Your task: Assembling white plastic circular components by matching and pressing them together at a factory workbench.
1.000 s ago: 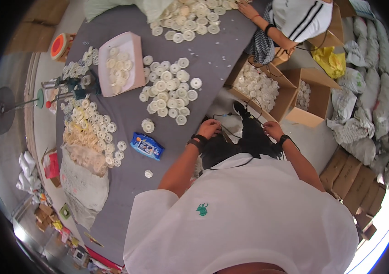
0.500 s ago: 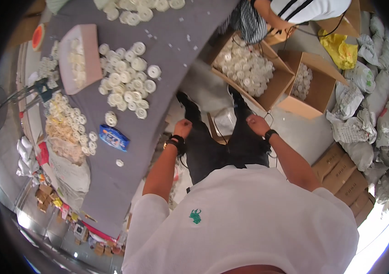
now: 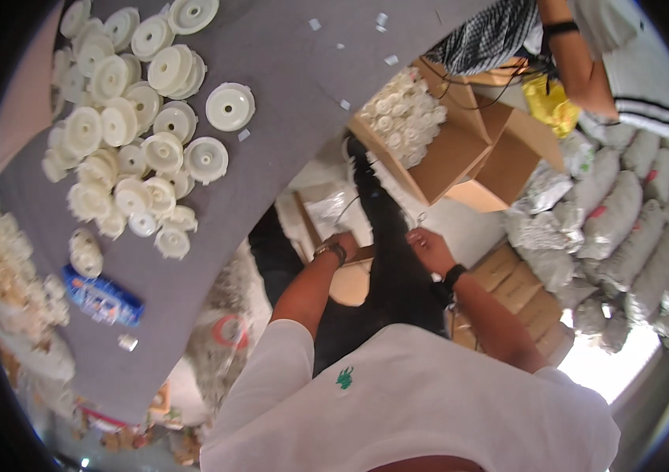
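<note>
Open brown carton (image 3: 308, 220) seen low between the legs, off the table's right edge: narrow, plain cardboard, crumpled clear plastic (image 3: 330, 203) inside. Left hand (image 3: 342, 245) seen over its rim, fingers bent; contact or grip cannot be told. Right hand (image 3: 431, 250) held apart, fingers curled in; a thin wire-like piece (image 3: 422, 219) is seen at the tips, whether pinched cannot be told. Print on the blue packet (image 3: 104, 297), set towards the table's (image 3: 295, 86) lower end, is too blurred to be read; a green emblem is borne by the white shirt (image 3: 405, 401), a red mark by the pale sack (image 3: 220, 362) beside the table's lower right edge. Large carton (image 3: 438, 169) beyond the right edge part filled with whitish discs (image 3: 401, 118); similar flanged discs (image 3: 118, 122) heaped towards the table's upper left corner.
</note>
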The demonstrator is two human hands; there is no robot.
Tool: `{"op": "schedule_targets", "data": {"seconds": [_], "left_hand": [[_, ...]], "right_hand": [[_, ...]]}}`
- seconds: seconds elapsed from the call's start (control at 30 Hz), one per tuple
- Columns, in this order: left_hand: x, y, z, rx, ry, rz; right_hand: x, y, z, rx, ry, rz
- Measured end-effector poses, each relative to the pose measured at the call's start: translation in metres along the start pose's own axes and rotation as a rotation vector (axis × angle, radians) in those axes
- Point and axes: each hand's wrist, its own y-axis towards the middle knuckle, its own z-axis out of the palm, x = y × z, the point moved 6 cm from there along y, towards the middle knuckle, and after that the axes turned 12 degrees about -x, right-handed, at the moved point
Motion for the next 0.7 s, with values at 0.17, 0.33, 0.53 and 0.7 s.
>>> {"op": "schedule_targets", "data": {"seconds": [0.17,0.33,0.53,0.7], "left_hand": [[0.037,0.022,0.084,0.004,-0.419,-0.516],[0.092,0.052,0.112,-0.272,-0.459,-0.441],[0.085,0.141,0.106,0.038,-0.01,-0.025],[0.059,0.121,0.116,0.153,-0.12,-0.11]], "right_hand": [[0.082,-0.016,-0.014,-0.144,-0.118,0.006],[0.124,-0.004,0.023,-0.156,-0.098,-0.079],[0.152,0.045,0.064,-0.082,-0.287,-0.325],[0.152,0.069,0.04,-0.026,-0.142,-0.29]]}}
